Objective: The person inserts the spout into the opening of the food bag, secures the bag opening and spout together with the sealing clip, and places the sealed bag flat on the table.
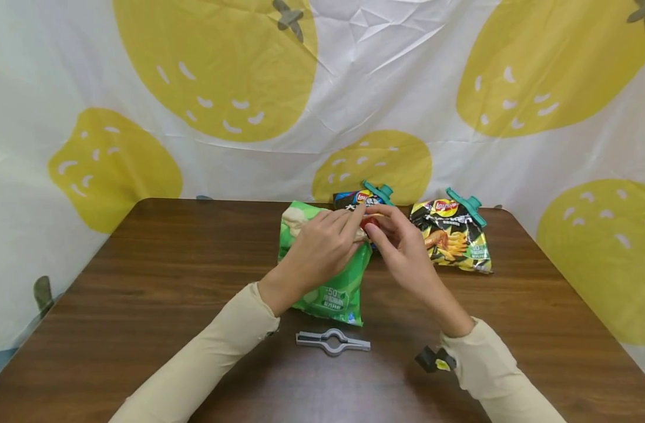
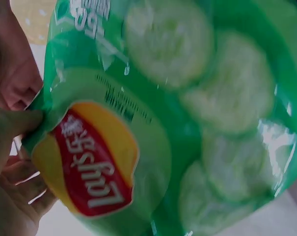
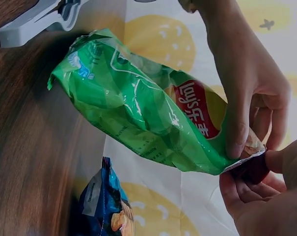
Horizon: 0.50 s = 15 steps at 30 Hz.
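A green Lay's chip bag stands upright on the table, its top between both hands. My left hand pinches the bag's upper edge; in the right wrist view its thumb presses the green film. My right hand holds a small dark red piece against the bag's top edge. Fingers hide most of that piece, so its kind is unclear. Nearer the front, a grey bag clip with a ring-shaped middle lies on the wood.
Behind the hands stands a blue-black Lay's bag with a teal spout clip. To the right a black Lay's bag bears another teal clip. The brown table ends at a lemon-print cloth.
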Motion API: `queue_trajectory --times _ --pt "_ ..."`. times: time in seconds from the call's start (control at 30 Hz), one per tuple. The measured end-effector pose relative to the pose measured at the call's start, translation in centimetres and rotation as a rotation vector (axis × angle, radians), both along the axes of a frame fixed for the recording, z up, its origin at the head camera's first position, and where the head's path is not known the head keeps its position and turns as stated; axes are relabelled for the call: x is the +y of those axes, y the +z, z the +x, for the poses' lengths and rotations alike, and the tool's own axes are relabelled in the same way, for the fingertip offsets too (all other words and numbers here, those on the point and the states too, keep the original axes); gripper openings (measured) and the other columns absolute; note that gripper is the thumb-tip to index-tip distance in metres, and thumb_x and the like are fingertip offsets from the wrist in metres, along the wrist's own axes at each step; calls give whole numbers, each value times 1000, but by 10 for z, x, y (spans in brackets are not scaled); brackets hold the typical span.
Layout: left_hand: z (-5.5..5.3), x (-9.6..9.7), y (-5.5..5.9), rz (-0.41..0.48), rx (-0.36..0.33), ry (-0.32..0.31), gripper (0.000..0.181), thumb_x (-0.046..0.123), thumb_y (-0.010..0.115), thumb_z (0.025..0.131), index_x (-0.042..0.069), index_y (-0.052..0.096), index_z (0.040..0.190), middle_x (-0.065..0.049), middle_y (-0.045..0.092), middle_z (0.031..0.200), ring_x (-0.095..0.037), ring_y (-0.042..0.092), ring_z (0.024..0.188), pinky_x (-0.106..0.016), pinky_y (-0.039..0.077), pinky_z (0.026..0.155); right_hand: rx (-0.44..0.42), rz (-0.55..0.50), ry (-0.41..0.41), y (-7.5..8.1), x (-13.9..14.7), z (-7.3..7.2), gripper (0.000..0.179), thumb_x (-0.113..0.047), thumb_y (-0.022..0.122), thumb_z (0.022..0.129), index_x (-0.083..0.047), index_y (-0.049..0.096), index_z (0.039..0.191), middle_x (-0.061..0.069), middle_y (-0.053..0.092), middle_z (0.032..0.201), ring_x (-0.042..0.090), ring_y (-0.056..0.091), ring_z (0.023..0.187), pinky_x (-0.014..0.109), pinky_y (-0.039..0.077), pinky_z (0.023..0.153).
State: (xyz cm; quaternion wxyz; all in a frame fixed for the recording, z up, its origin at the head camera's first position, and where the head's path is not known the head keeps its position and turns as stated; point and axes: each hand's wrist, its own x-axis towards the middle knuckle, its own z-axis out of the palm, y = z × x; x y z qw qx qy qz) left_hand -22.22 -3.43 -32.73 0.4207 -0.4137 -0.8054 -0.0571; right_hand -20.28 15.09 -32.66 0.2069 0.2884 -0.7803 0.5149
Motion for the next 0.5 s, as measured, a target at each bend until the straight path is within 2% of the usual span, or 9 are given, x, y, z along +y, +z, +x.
queue_trajectory --times 0.1,0.27,0.4,0.5 --pt "-2 3 -4 43 6 -42 50 21 67 96 -3 55 137 -11 71 112 -23 66 105 -34 52 89 21 21 -16 -1 -1 -1 37 -3 54 101 -3 51 138 17 69 119 14 67 104 20 53 84" --pt "-6 3 -8 67 27 -74 38 18 64 94 2 64 129 -10 71 116 -24 65 107 -35 52 83 52 128 -68 -1 -1 -1 48 -6 55 102 -8 41 148 18 69 119 24 68 107 26 53 88" --pt "-8 2 -11 100 -22 -121 34 14 64 92 2 67 124 -11 70 118 -24 65 109 -35 52 88 22 173 -85 0 -1 1 48 -11 56 102 -8 42 148 19 69 118 27 68 109 36 54 89" --pt "-9 2 -11 129 -85 -175 33 11 64 93 1 66 124 -11 70 115 -24 67 104 -34 53 90 6 186 -78 0 -1 1 43 -10 56 102 -7 46 144 18 69 118 27 68 108 40 55 87"
